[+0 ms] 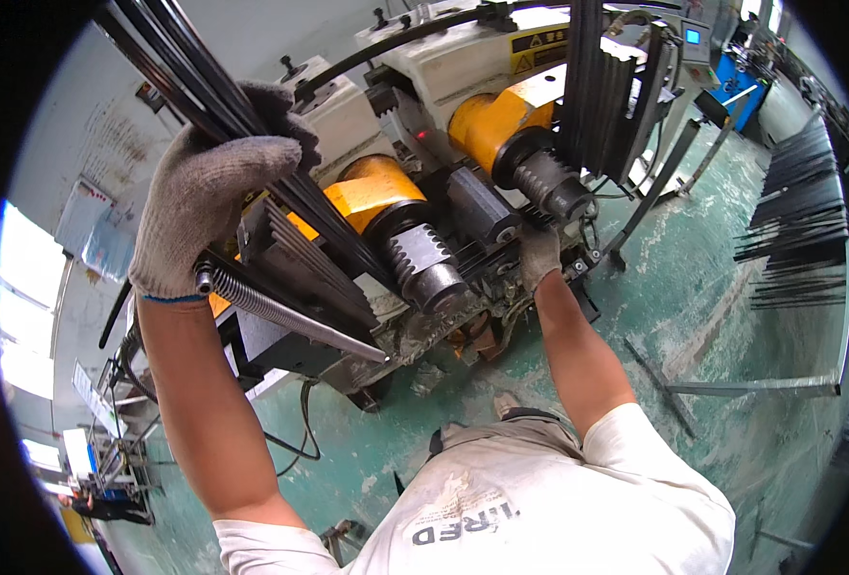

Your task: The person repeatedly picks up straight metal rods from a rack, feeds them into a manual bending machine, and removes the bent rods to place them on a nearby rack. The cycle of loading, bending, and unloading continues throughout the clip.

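Note:
My left hand [209, 182], in a grey knitted glove, is wrapped around a bundle of long black bars [333, 225]. The bundle slants from the upper left down to the front of a machine. A yellow clamp body [372, 192] with a toothed dark metal cylinder [424, 259] stands beside its lower end. My right hand [540, 257], also gloved, reaches in at the machine's front, just below a dark faceted metal block [482, 206]. Its fingers are hidden there, so whether it grips anything cannot be told.
A second yellow clamp body [506, 115] carries another toothed cylinder [551, 187]. More dark bars [602, 110] stand upright at the machine's right. A coil spring [271, 305] juts out below my left wrist. Many black rods [798, 211] lie on a rack at the right.

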Tool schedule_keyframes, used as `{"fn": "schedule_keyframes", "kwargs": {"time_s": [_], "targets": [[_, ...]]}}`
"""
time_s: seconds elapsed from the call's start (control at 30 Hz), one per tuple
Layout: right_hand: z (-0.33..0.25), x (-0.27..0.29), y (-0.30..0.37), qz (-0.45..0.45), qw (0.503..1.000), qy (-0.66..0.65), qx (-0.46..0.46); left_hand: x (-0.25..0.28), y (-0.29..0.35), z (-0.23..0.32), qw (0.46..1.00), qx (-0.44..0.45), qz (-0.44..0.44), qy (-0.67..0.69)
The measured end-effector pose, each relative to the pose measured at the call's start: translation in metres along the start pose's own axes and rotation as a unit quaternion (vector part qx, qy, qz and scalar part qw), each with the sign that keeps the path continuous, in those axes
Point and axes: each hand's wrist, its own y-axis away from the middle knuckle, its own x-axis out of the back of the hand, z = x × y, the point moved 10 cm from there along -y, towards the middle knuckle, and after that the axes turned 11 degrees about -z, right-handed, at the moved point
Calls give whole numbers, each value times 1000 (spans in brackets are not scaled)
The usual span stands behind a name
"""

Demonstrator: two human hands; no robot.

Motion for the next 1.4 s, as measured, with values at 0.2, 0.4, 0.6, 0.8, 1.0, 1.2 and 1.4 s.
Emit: {"fn": "schedule_keyframes", "kwargs": {"time_s": [0.2,0.4,0.6,0.8,1.0,1.2,1.4], "targets": [[8,0,-11,5,983,-176,45,-15,12,28,906,-174,-106,-372],[15,-5,-5,25,974,-226,-3,3,19,10,959,-51,-84,-265],[19,-11,-3,37,925,-374,-52,-19,20,32,890,-149,-164,-397],[56,-9,-14,28,910,-403,-99,-32,19,47,836,-190,-149,-492],[7,-24,17,-29,889,-442,-120,-12,19,46,974,-2,-66,-215],[-50,40,139,29,938,-313,-145,-69,151,128,961,-60,100,-252],[-85,7,220,4,967,-248,-51,-133,365,157,937,27,342,69]]}}
